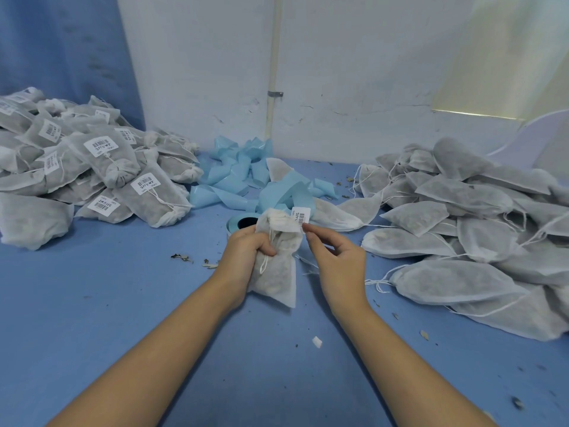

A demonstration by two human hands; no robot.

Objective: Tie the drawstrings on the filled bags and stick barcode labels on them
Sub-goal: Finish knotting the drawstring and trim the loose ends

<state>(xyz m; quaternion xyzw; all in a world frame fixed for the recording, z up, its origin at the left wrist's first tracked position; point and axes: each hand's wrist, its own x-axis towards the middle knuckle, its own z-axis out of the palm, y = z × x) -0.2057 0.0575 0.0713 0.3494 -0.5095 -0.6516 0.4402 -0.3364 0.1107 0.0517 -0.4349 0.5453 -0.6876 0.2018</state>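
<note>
Head view: the left hand (246,257) grips a filled bag (278,278) below its cinched neck, above the counter (123,303). The right hand (338,260) pinches a barcode label (301,217) by one edge. The fabric should probably lie flat before the label is pressed down smoothly. Its print is too small to read.

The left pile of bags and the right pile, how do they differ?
Bags in the left pile carry white barcode labels; bags in the right pile show none. Necks in the left pile are cinched and bunched; in the right pile the mouths lie flatter, with drawstrings trailing loose. Both are pale fabric bags of greyish filling on the blue table.
</note>
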